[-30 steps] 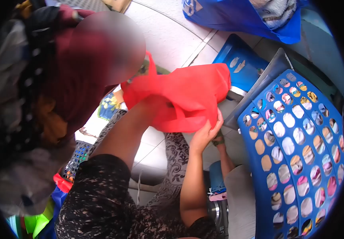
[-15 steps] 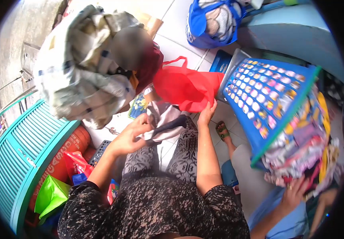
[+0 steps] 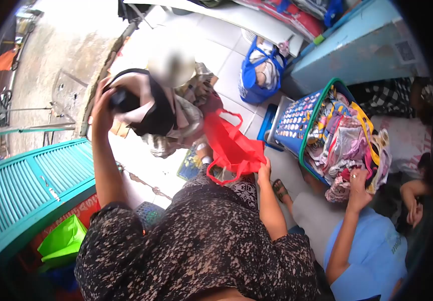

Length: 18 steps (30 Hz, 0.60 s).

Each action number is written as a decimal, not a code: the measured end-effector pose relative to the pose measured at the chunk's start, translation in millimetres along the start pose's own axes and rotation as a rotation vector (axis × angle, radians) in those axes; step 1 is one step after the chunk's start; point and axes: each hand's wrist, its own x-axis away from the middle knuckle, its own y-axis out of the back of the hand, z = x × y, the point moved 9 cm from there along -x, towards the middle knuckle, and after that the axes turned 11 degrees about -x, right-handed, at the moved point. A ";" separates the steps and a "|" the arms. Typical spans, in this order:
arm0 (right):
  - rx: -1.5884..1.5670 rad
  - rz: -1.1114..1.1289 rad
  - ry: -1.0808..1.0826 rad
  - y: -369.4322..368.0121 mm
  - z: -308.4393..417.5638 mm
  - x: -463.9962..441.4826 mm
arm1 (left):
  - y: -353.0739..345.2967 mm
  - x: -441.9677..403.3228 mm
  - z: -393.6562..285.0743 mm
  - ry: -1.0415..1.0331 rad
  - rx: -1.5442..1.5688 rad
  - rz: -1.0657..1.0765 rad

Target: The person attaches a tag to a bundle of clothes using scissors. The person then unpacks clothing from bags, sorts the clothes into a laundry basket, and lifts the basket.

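My left hand (image 3: 104, 100) is raised at the upper left, its fingers closed on a black and pale pink garment (image 3: 164, 108). The garment hangs in loose folds in front of another person's patterned clothing (image 3: 191, 123). Low in the middle, my right hand (image 3: 264, 173) grips the edge of a red cloth bag (image 3: 234, 150). The bag's handles stand out loosely at its top and bottom, and its inside is mostly hidden.
To the right, a blue basket with a green rim (image 3: 304, 145) holds piled clothes (image 3: 342, 135), with another person's hand (image 3: 359, 188) at them. A blue bag (image 3: 249, 83) stands on the tiles. Teal slatted panel (image 3: 66, 170) and green bag (image 3: 63, 238) are at left.
My left hand has lifted the garment up and left, away from the red bag. My right hand still holds the bag, now slightly lower. The view has shifted, showing the basket's open top.
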 end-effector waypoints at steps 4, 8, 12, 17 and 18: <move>-0.008 0.037 0.018 -8.0 1.2 12.2 | 21.9 -54.2 95.7 0.006 -0.739 -0.143; -0.154 0.107 0.012 -27.6 32.4 22.4 | -29.9 -48.8 175.9 0.004 -1.239 0.070; -0.109 0.039 0.100 -28.6 67.4 16.2 | -41.4 -39.4 196.0 0.041 -1.266 0.104; 0.175 0.054 0.184 -61.6 149.5 58.6 | -81.9 11.5 62.3 -0.465 -1.123 -0.038; 0.252 0.071 0.183 -68.3 156.5 63.0 | -91.5 29.4 40.4 -0.635 -1.009 -0.010</move>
